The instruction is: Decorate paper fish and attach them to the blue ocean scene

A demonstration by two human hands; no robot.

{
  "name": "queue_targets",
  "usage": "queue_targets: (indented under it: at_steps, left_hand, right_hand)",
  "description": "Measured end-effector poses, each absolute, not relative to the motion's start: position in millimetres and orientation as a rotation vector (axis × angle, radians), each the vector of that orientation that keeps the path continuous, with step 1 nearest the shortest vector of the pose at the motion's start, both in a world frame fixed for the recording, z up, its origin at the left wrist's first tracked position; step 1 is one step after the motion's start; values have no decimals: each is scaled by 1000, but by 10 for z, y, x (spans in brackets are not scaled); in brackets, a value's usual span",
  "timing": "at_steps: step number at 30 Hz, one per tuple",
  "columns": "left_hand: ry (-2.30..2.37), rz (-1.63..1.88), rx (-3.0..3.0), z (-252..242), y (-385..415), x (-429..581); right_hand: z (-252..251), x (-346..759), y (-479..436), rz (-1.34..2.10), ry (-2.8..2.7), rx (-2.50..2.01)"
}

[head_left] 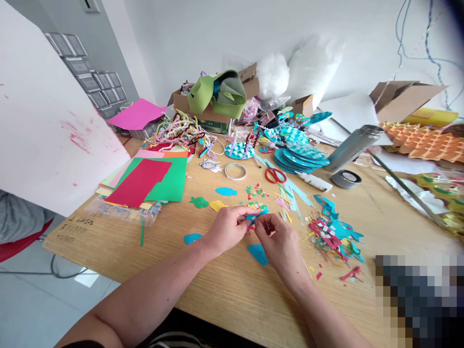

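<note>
Between the fingertips of both hands is a small blue paper cutout (pixel 251 218), partly hidden by the fingers. My left hand (pixel 232 226) pinches its left side, and my right hand (pixel 277 237) pinches it from the right. Close around them on the table lie blue paper fish (pixel 226 192), a green paper fish (pixel 199 202) and a yellow paper fish (pixel 218 206). Another blue cutout (pixel 257 253) lies partly under my right hand, and one more (pixel 192 238) is beside my left wrist. Tiny coloured paper bits (pixel 256 190) are scattered just beyond my fingers.
Red-handled scissors (pixel 275 175), a tape roll (pixel 235 171) and a white glue bottle (pixel 314 181) lie farther back. Coloured paper sheets (pixel 166 179) are stacked at left. Paper scraps (pixel 335 234) spread at right, before a steel flask (pixel 353 147) and blue discs (pixel 299 159).
</note>
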State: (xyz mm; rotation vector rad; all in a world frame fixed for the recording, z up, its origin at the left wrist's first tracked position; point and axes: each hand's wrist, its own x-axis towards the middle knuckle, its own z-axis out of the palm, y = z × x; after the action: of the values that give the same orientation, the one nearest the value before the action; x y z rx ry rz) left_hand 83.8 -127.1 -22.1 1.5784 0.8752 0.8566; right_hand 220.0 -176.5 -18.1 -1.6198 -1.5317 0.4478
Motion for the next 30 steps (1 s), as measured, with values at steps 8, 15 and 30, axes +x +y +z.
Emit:
queue_targets:
  at_steps: [8,15,30]
  left_hand:
    - [875,848,1492,-199,-1276,840]
    - [883,843,1429,-155,-1276,854]
    - [968,804,1381,-134,-1183,789]
  right_hand:
    - [-186,2199,-1784,356,-1620,-1604]
    - [-186,2205,-1792,295,-1688,-1585]
    - [-40,2340,-1745,245,-1617,-1525]
